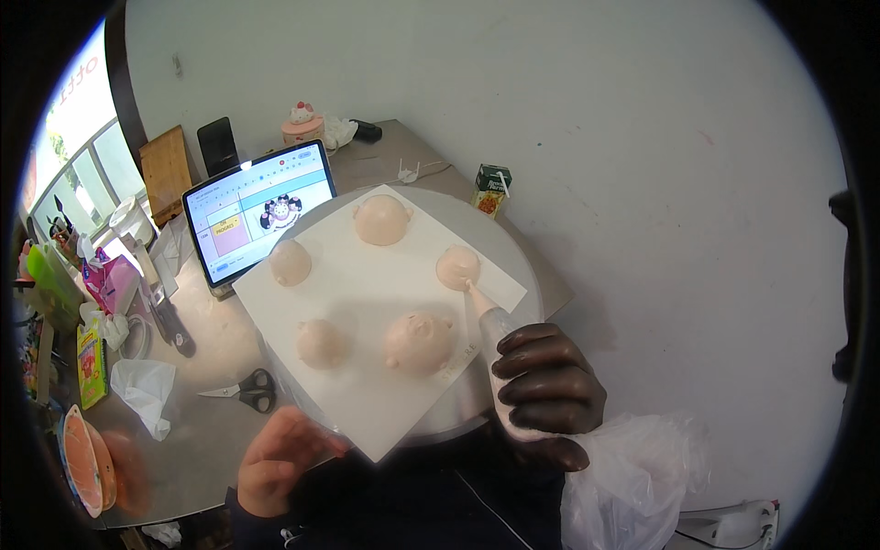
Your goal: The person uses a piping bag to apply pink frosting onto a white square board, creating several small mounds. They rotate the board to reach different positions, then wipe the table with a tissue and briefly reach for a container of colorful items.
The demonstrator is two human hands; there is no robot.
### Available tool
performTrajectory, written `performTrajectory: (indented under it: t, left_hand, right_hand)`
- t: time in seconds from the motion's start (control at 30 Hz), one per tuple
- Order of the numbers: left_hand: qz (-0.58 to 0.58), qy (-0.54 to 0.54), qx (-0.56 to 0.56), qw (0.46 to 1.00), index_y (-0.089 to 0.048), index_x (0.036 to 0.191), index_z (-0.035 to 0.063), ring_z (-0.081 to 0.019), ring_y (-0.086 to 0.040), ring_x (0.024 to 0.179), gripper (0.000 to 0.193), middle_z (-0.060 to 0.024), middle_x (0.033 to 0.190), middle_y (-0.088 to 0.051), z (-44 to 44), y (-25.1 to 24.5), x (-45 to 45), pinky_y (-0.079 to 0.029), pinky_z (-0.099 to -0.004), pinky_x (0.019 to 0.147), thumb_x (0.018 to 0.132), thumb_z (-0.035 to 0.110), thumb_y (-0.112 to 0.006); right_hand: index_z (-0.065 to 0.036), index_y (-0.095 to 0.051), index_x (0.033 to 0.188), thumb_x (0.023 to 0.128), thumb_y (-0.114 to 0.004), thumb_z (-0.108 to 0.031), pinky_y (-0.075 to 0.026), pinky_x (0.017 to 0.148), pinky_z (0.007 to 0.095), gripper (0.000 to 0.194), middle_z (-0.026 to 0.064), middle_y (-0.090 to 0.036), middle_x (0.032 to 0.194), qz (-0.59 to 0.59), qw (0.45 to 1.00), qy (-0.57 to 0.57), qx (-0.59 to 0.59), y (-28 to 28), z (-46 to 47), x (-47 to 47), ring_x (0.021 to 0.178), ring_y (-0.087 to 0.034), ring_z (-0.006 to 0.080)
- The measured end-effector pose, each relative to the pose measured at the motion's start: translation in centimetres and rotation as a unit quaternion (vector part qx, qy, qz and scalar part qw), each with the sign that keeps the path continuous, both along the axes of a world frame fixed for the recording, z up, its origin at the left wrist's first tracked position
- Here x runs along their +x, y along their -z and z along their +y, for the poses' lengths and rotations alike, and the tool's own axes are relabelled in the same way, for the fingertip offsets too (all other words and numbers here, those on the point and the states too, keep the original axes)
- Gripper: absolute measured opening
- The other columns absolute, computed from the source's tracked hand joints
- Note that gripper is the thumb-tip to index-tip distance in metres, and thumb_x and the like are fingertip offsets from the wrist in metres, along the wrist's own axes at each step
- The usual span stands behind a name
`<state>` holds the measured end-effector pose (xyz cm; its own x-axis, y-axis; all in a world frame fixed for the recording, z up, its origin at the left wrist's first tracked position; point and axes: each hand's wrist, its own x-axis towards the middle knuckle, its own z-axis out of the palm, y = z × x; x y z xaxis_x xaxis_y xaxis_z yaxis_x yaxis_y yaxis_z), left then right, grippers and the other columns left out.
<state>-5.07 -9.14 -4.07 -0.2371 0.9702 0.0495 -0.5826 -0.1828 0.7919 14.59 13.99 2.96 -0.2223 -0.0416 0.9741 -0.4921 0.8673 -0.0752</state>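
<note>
My right hand (550, 385), in a black glove, is closed around a piping bag (496, 344) of pale pink cream. Its tip meets the lower edge of a small cream-coloured dome (458, 268) on the right of a square white board (375, 289). Several more domes share the board: one at the far corner (381, 220), one at the left (290, 262), a smaller near one (323, 344) and a larger one with piped bumps (421, 344). Beneath lies a round turntable (509, 234). Bare, my left hand (278, 457) is at its near-left rim; the fingertips are partly hidden.
Left of the turntable lie black-handled scissors (254, 392), a crumpled tissue (144, 392) and an orange bowl (89, 460). A lit tablet (265, 206) stands behind. A small carton (491, 185) is near the wall. A clear plastic bag (625, 474) hangs below my right hand.
</note>
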Motion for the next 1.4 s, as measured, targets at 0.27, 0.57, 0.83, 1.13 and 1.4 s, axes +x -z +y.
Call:
performTrajectory:
  t: [0.27,0.57,0.83,1.13,1.4]
  left_hand:
    - [0.016,-0.004,-0.005,1.000,-0.049,0.125,0.0022,-0.0327,-0.058,0.107,0.065,-0.0215,0.112,-0.061,0.0,-0.1,0.0,-0.044,-0.0432,0.094,0.068,0.028,-0.066]
    - [0.020,-0.002,-0.001,1.000,-0.048,0.126,0.0023,-0.0328,-0.058,0.108,0.066,-0.0216,0.114,-0.060,0.0,-0.1,-0.1,-0.044,-0.0434,0.094,0.068,0.028,-0.066]
    - [0.003,-0.006,0.002,1.000,-0.048,0.126,0.0021,-0.0337,-0.057,0.108,0.065,-0.0210,0.115,-0.059,-0.2,0.0,0.1,-0.043,-0.0437,0.094,0.069,0.027,-0.067]
    - [-0.098,-0.133,0.062,0.984,-0.041,0.135,-0.0017,-0.0294,-0.054,0.114,0.070,-0.0162,0.117,-0.059,1.0,0.6,-0.4,-0.042,-0.0412,0.093,0.072,0.020,-0.064]
    - [-0.128,-0.137,0.108,0.976,-0.041,0.137,-0.0020,-0.0251,-0.049,0.120,0.061,-0.0157,0.135,-0.051,1.3,0.5,-1.1,-0.042,-0.0393,0.094,0.082,0.019,-0.054]
  right_hand:
    - [-0.006,-0.055,0.075,0.099,-0.030,-0.056,-0.055,0.069,0.0417,0.061,0.0093,-0.058,0.077,0.032,0.999,-0.009,0.030,0.1,0.3,-0.5,0.075,-0.062,0.0269]
    - [-0.006,-0.055,0.076,0.099,-0.029,-0.057,-0.055,0.070,0.0417,0.062,0.0095,-0.059,0.079,0.012,0.999,-0.007,0.039,0.0,0.4,-0.1,0.077,-0.063,0.0271]
    - [-0.005,-0.057,0.077,0.098,-0.028,-0.058,-0.055,0.069,0.0409,0.065,0.0091,-0.059,0.074,0.052,0.998,-0.004,0.022,0.1,0.0,-0.7,0.074,-0.063,0.0279]
    - [-0.016,-0.035,0.061,0.100,-0.031,-0.046,-0.033,0.059,0.0334,0.050,-0.0002,-0.034,0.060,0.284,0.899,-0.135,-0.304,-4.0,-0.1,4.5,0.057,-0.034,0.0164]
    - [-0.016,-0.028,0.069,0.099,-0.039,-0.037,-0.031,0.067,0.0337,0.039,0.0010,-0.025,0.068,0.349,0.795,-0.203,-0.453,-3.6,1.3,9.3,0.066,-0.029,0.0178]
